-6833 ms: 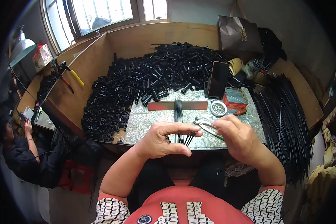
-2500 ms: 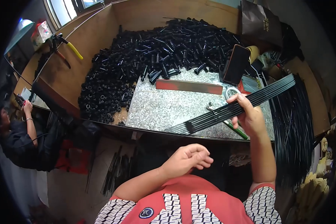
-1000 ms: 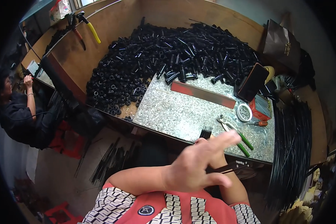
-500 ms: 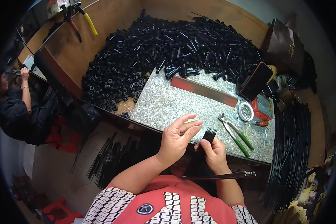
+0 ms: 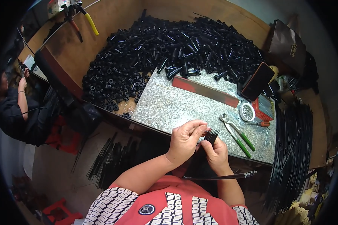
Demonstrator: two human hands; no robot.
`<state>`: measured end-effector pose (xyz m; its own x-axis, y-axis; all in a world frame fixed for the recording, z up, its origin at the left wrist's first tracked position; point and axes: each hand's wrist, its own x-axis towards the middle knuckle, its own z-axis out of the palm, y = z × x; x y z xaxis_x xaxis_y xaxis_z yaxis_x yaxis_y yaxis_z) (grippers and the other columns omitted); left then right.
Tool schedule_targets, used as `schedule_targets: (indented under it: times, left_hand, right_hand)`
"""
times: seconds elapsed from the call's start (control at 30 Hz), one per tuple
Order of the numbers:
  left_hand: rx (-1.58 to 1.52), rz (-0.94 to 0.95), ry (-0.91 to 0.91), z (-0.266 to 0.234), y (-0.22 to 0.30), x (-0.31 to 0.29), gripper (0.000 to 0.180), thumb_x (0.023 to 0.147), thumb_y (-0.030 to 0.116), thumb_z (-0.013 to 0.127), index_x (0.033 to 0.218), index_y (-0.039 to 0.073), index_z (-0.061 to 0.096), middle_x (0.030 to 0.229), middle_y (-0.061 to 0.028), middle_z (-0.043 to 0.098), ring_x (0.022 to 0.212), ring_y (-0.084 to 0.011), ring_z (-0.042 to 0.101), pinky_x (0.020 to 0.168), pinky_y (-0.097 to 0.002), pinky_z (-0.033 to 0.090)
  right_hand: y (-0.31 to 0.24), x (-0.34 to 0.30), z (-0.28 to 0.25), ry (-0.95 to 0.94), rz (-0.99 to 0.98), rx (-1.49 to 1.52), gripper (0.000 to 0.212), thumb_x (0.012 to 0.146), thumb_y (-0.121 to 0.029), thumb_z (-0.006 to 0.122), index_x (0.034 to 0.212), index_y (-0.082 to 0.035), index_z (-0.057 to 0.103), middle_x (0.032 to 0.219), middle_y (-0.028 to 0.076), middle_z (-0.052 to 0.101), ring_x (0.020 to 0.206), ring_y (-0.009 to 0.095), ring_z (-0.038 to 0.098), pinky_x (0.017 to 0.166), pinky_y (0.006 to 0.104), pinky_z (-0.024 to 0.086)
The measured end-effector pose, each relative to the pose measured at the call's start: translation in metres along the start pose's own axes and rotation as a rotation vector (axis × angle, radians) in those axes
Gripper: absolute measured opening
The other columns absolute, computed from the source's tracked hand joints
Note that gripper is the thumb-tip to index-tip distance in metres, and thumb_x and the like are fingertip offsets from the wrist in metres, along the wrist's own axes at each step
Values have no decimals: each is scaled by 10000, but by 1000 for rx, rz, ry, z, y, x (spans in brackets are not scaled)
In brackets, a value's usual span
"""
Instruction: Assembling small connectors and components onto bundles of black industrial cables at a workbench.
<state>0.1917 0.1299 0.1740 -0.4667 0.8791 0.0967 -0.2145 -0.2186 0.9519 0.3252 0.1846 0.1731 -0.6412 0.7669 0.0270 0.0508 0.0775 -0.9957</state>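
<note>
My right hand [image 5: 216, 153] is closed around a flat row of thin black cables [image 5: 211, 135], whose fine tips stick up above the thumb. Right at those tips, the thumb and forefinger of my left hand [image 5: 187, 141] are pinched together; what lies between them is too small to make out. Lower down, a thin dark bundle with pale ends [image 5: 249, 174] crosses over my right forearm. Pliers with green handles [image 5: 236, 135] lie on the speckled board [image 5: 157, 108], to the right of my hands.
A big heap of black tubular parts [image 5: 176, 45] fills the back. On the board are a flat metal bar [image 5: 204, 91], a round white dish of small bits [image 5: 247, 112], a screwdriver [image 5: 261, 124] and a phone [image 5: 257, 81]. Long black rods [image 5: 293, 150] lie at right. Another person [image 5: 17, 108] works at left.
My left hand has moved slightly right and down, and its loosely spread fingers have closed into a pinch at the cable tips. My right hand has barely moved. The other person's hand has lowered.
</note>
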Motion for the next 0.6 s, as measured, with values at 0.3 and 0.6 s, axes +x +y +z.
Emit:
schedule_targets:
  times: [0.3, 0.6]
  left_hand:
    - [576, 278, 257, -59, 28, 37, 287, 901, 108, 624, 1162, 7, 562, 974, -132, 667, 880, -168, 633, 754, -269, 488]
    - [1573, 175, 520, -172, 19, 101, 104, 836, 139, 642, 848, 38, 659, 886, -139, 652, 895, -339, 589, 793, -423, 481]
  right_hand:
    - [4, -1, -6, -43, 4, -3, 213, 980, -168, 514, 905, 11, 601, 820, 82, 672, 720, 123, 620, 676, 260, 502]
    - [2, -1, -4, -84, -35, -101, 218, 985, -169, 504, 902, 9, 599, 822, 78, 674, 716, 116, 619, 674, 258, 502]
